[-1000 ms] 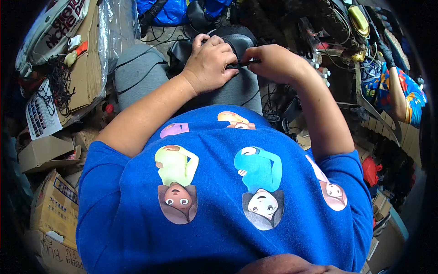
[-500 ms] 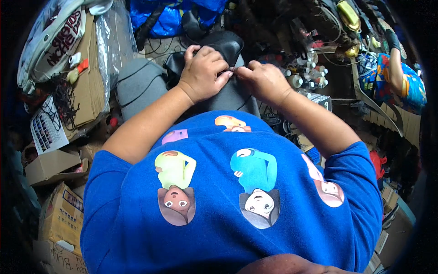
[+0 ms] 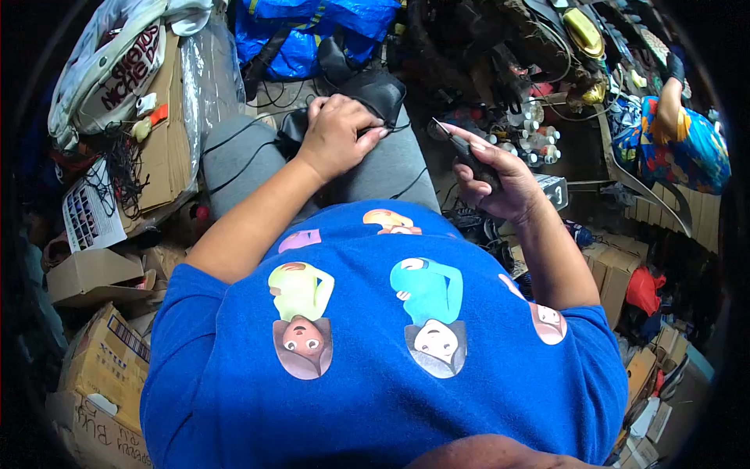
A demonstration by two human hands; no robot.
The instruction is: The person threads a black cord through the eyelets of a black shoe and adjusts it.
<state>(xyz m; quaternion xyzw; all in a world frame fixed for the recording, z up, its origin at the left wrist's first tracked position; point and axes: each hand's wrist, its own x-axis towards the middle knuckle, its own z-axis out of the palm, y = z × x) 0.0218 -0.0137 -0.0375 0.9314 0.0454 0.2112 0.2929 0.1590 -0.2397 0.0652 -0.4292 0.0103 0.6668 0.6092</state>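
Across my lap lies a black leather item [image 3: 381,92], partly covered, so its exact kind is hard to make out. My left hand [image 3: 337,133] is curled over its near side, thumb pointing right, and grips it. My right hand [image 3: 500,176] is raised to the right of my thigh, closed round the dark handle of an awl [image 3: 467,155]. The awl's thin metal tip points up and left, apart from the leather. Thin black cord [image 3: 234,176] trails over both grey-clad thighs.
Ahead sits a blue bag [image 3: 312,35]. Cardboard and plastic [image 3: 187,102] stand at left, above an open carton [image 3: 94,277]. Small bottles [image 3: 539,141] cluster at right. Farther right is another person's arm and colourful clothing [image 3: 680,148].
My right hand has left the spot beside my left hand, moving right and nearer, and now shows the awl. My left hand has shifted slightly down, still on the leather.
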